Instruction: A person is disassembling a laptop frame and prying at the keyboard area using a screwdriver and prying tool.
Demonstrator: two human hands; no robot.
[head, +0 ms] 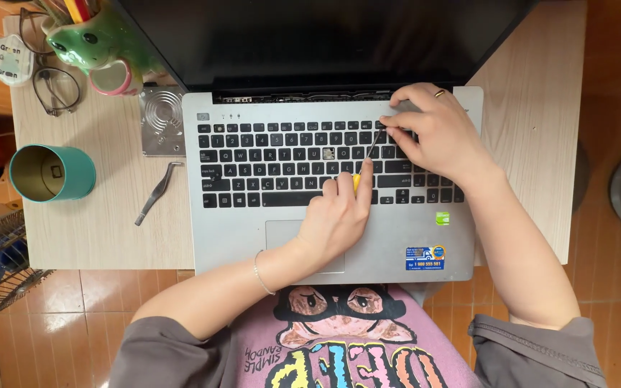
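Screwdriver (pixel 365 159) with yellow handle and thin dark shaft lies at frame centre over the keyboard of a silver laptop (pixel 425 230). Left hand (pixel 339 215) has its fingers clenched around the handle; right hand (pixel 433 133) pinches the shaft tip against a key. Left of the laptop, on the tabletop (pixel 102 237), lie metal tweezers (pixel 156 192) and a teal tin (pixel 52 172).

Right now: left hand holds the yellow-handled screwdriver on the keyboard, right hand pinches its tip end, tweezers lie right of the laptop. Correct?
Not quite. The tweezers lie left of the laptop, on the table, as the head view shows. The rest holds: left hand holds the yellow-handled screwdriver on the keyboard, right hand pinches its tip end.
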